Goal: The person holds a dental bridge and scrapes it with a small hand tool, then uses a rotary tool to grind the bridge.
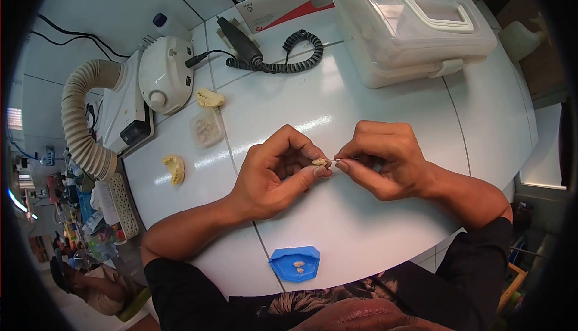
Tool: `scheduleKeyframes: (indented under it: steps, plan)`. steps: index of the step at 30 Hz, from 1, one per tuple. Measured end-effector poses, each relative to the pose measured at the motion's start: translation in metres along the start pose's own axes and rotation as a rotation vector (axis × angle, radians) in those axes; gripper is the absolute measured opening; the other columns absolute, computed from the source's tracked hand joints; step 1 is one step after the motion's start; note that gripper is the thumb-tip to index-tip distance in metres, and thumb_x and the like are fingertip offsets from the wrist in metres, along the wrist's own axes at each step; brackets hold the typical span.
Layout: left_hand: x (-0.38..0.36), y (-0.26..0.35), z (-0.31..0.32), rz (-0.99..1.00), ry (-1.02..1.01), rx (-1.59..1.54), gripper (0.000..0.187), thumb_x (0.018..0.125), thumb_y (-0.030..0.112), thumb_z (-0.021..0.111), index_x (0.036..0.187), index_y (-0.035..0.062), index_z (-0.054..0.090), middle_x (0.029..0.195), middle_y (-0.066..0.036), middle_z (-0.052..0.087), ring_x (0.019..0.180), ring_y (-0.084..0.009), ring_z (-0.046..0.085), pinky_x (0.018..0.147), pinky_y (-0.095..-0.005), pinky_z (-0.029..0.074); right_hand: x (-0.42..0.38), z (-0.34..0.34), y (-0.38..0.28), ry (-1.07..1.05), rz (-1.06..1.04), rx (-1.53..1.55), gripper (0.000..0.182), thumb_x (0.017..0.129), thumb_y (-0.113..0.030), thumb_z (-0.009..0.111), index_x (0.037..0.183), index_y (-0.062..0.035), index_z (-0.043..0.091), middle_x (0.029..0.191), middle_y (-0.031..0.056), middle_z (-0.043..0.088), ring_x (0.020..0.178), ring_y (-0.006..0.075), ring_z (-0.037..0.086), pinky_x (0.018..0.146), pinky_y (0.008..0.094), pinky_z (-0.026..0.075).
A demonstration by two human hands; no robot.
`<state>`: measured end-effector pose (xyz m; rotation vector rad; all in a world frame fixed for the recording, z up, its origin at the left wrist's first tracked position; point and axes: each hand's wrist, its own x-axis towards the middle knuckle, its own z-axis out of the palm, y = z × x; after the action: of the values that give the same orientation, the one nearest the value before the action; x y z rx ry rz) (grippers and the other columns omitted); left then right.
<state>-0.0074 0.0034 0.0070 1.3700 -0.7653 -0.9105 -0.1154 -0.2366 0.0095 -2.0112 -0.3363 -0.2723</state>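
Between the thumb and fingers of my left hand point(274, 171) is a small yellowish tooth-like piece point(319, 162). My right hand point(388, 159) pinches a thin metal dental instrument point(336, 160), its tip at or very near the piece; most of the instrument is hidden by my fingers. Nearer my body, a blue tray point(277, 265) holds a few small whitish tooth-like pieces point(299, 265). To the left of my left hand lies a yellow dental cast point(174, 169). Another cast point(209, 98) sits further back, beside a clear plastic box point(206, 128) with pale pieces inside.
A white dental motor unit point(164, 73) and a ribbed hose point(84, 120) stand at the left. Its black handpiece point(239, 40) lies behind with a coiled cord. At the back are face mask boxes point(289, 3) and a lidded white case point(415, 30). A person point(102, 289) sits at lower left.
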Motion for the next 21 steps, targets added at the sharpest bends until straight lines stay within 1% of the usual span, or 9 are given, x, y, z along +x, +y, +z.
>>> scheduleKeyframes:
  steps: [2,5,8,11,14,20,21]
  plan:
    - [-0.0005,0.0009,0.0026,-0.003,0.036,-0.017,0.016,0.106,0.001,0.069,0.116,-0.0014,0.057,0.109,-0.010,0.075,0.094,-0.0096,0.074,0.077,-0.0239,0.057,-0.0012,0.0017,0.0012,0.016,0.000,-0.007,0.004,0.088,0.000,0.078,0.091,-0.0013,0.077,0.078,0.0070,0.065,0.057,0.0169,0.066,0.052,0.0298,0.051]
    - [-0.0009,0.0038,0.0019,-0.052,0.030,0.019,0.015,0.107,0.002,0.068,0.117,-0.0021,0.057,0.111,-0.012,0.075,0.099,-0.0123,0.076,0.076,-0.0241,0.059,-0.0018,0.0028,0.0001,0.034,0.003,-0.038,0.007,0.085,0.001,0.079,0.091,-0.0020,0.076,0.078,0.0066,0.063,0.058,0.0177,0.064,0.051,0.0312,0.049]
    - [-0.0013,0.0063,0.0002,-0.098,-0.009,0.046,0.017,0.107,0.000,0.066,0.120,0.0020,0.055,0.115,-0.013,0.074,0.111,-0.0205,0.078,0.069,-0.0229,0.061,-0.0018,0.0032,0.0006,0.040,-0.033,-0.067,0.011,0.083,0.003,0.080,0.091,-0.0026,0.076,0.080,0.0066,0.063,0.059,0.0182,0.063,0.052,0.0325,0.048]
    - [-0.0017,0.0047,-0.0001,-0.098,-0.020,0.045,0.017,0.107,0.000,0.066,0.120,0.0017,0.056,0.116,-0.013,0.074,0.111,-0.0204,0.078,0.068,-0.0228,0.061,-0.0022,0.0043,0.0023,0.043,-0.067,-0.086,0.012,0.082,0.003,0.080,0.091,-0.0029,0.077,0.082,0.0064,0.063,0.060,0.0185,0.062,0.052,0.0329,0.048]
    - [-0.0015,0.0043,0.0003,-0.102,-0.009,0.039,0.016,0.108,0.000,0.065,0.121,0.0011,0.056,0.116,-0.014,0.074,0.110,-0.0201,0.078,0.069,-0.0229,0.061,-0.0035,0.0053,0.0029,0.034,-0.058,-0.083,0.012,0.082,0.003,0.081,0.091,-0.0033,0.077,0.083,0.0064,0.063,0.060,0.0187,0.062,0.052,0.0333,0.048]
    - [-0.0003,0.0080,0.0022,-0.122,0.002,0.015,0.017,0.108,-0.001,0.064,0.123,-0.0008,0.055,0.116,-0.015,0.073,0.107,-0.0195,0.077,0.072,-0.0243,0.062,-0.0024,0.0040,0.0023,0.019,-0.092,-0.122,0.013,0.082,0.003,0.083,0.091,-0.0035,0.077,0.081,0.0060,0.061,0.059,0.0188,0.061,0.051,0.0339,0.047]
    - [-0.0003,0.0080,0.0023,-0.119,0.003,0.014,0.017,0.108,0.001,0.064,0.124,-0.0023,0.056,0.116,-0.015,0.073,0.106,-0.0185,0.077,0.073,-0.0245,0.062,-0.0027,0.0045,0.0022,0.016,-0.089,-0.124,0.013,0.082,0.003,0.083,0.091,-0.0035,0.077,0.080,0.0058,0.061,0.059,0.0188,0.061,0.051,0.0340,0.047]
